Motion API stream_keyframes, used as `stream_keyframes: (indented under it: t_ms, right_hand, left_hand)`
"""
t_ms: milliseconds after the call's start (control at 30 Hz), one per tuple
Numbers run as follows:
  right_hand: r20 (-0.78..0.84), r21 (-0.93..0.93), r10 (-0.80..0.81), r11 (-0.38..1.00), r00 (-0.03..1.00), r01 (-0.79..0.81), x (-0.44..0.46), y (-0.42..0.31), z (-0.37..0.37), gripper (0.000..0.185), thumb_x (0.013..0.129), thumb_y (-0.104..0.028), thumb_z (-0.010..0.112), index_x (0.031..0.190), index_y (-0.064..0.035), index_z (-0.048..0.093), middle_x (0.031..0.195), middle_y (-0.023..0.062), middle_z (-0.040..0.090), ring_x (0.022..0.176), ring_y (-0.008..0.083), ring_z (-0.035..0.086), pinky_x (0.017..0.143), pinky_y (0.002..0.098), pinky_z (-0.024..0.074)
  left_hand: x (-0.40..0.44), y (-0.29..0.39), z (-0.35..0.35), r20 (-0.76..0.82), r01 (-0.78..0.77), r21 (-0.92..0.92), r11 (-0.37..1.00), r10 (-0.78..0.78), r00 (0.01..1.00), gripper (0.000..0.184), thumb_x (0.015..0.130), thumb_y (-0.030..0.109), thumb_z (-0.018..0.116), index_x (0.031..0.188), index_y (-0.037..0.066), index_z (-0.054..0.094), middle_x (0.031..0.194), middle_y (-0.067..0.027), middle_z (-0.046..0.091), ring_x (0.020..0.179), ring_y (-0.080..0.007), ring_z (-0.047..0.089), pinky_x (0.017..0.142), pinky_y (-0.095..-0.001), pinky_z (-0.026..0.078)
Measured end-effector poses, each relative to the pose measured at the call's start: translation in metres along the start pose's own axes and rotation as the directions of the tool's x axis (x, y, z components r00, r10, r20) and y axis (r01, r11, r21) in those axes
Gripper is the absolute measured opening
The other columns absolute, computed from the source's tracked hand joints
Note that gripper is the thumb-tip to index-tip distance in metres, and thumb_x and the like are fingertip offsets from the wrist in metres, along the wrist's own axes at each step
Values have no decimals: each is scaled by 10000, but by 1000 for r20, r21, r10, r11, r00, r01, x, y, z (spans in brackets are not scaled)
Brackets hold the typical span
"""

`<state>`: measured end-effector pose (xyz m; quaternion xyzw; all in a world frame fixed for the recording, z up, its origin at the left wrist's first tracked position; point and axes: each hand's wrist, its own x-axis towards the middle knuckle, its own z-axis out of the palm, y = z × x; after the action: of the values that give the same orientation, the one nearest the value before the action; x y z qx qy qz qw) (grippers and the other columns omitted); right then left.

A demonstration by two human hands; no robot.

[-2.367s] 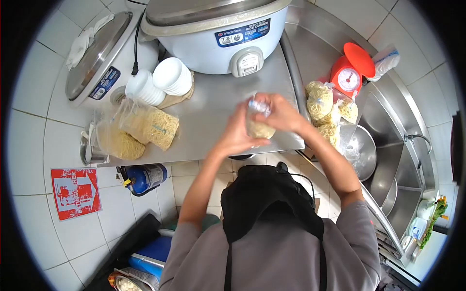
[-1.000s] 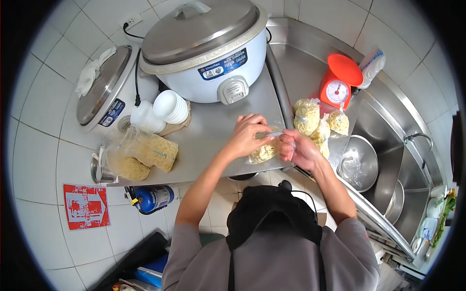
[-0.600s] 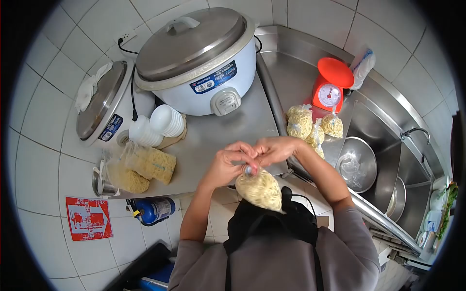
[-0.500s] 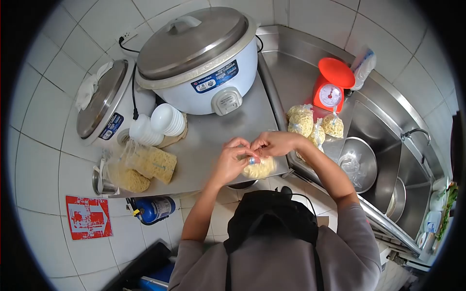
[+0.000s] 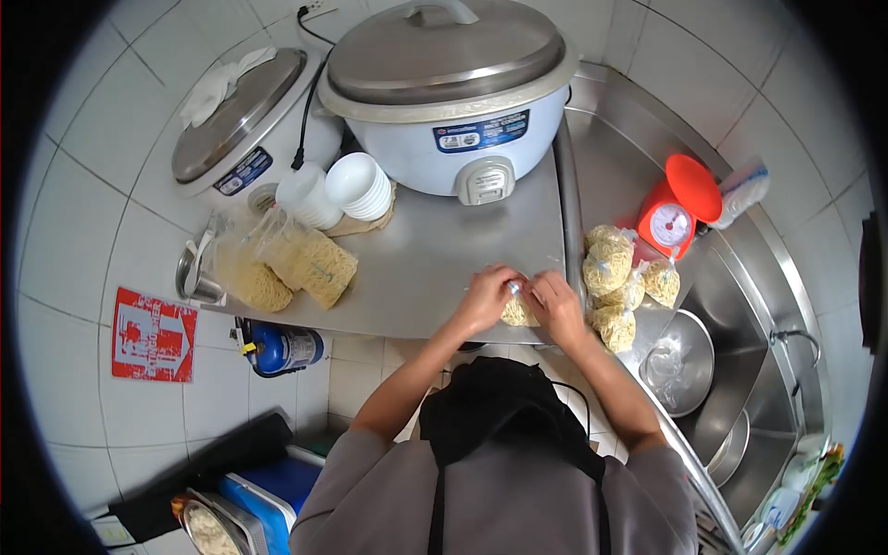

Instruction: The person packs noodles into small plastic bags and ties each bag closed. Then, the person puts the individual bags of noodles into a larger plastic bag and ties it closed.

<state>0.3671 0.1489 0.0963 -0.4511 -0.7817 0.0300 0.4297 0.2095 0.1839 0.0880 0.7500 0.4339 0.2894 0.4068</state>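
Note:
Near the front edge of the steel counter [image 5: 453,250], a small clear bag of noodles [image 5: 518,313] hangs or rests between my hands. My left hand [image 5: 488,298] pinches the bag's gathered neck, where a bit of blue and white shows. Close beside it, my right hand [image 5: 555,308] has its fingers bent together at the same neck; its fingertips partly cover the top of the bag. Several tied bags of noodles [image 5: 611,261] lie to the right, by a red scale [image 5: 670,225]. Two larger noodle bags [image 5: 326,268] lie at the counter's left.
A large rice cooker [image 5: 444,139] stands at the back, with a second cooker [image 5: 242,139] to its left. Stacked white bowls [image 5: 359,185] sit before them. On the right are a metal bowl [image 5: 698,361] and a sink [image 5: 731,277]. A fire extinguisher [image 5: 282,347] is below the counter.
The noodle bag was lifted toward my body, then lowered to the counter edge. Both hands remain at its neck, now slightly farther apart. The camera view has shifted.

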Motion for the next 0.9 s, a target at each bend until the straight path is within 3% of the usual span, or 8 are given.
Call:
stream_keyframes:
  t_ms: [33,67,167,267,400,500,767,900]
  right_hand:
    - [-1,22,10,1000,1000,-10,-4,1,2,156,696,4,663,804,-18,553,810,105,550,757,284,558,621,366,473]
    - [0,43,30,999,1000,-30,-11,1,3,152,699,13,658,809,-15,557,818,112,548,760,290,558,625,367,473]
    - [-52,59,135,989,989,-132,-21,-10,5,165,693,30,656,828,-5,568,843,138,544,768,307,559,632,366,475]
    - [-15,144,346,929,938,-341,-26,-32,10,210,690,20,654,888,25,584,863,171,543,782,319,565,666,366,478]
    - [26,260,481,843,876,-471,-30,-25,28,210,707,-7,648,902,59,603,842,179,556,774,318,571,670,351,474]
    - [-49,304,507,828,860,-471,-26,-23,35,157,720,-32,638,845,60,618,812,165,578,687,272,581,594,313,469]
    - [-7,341,562,779,827,-526,-25,-18,35,97,731,-19,602,797,49,619,730,131,567,546,196,557,514,285,444]
    - [36,288,508,819,861,-495,-23,-10,32,134,725,-32,622,831,50,613,756,151,570,587,243,570,532,318,457]
  left_hand:
    - [-2,0,4,-6,-99,162,982,101,995,151,844,61,524,974,26,592,956,-75,590,932,-228,543,857,-356,362]
    - [-4,-1,5,36,-74,87,993,71,997,131,824,54,516,938,52,580,976,-79,544,985,-289,489,879,-403,308]
    - [-8,-4,5,4,-75,231,970,76,997,138,817,67,531,946,52,577,994,-75,545,971,-279,498,863,-400,317]
    - [-17,-12,23,-300,-23,289,957,113,947,127,806,101,579,920,46,589,1002,-79,538,991,-276,492,869,-385,346]
    - [-19,-18,46,-479,96,-237,967,-202,854,170,793,208,656,866,56,631,1006,-69,527,1012,-237,472,878,-366,334]
    - [-19,-24,49,-479,48,-308,950,-198,855,169,809,152,646,872,-3,629,1027,-96,495,970,-190,495,835,-300,411]
    - [-18,-32,54,-462,-114,-516,849,-164,872,86,771,57,533,725,-15,544,995,-83,453,960,-205,443,844,-309,364]
    - [-17,-35,52,-433,-114,-356,927,-56,900,151,799,101,510,713,-21,531,998,-107,452,942,-233,444,837,-327,360]
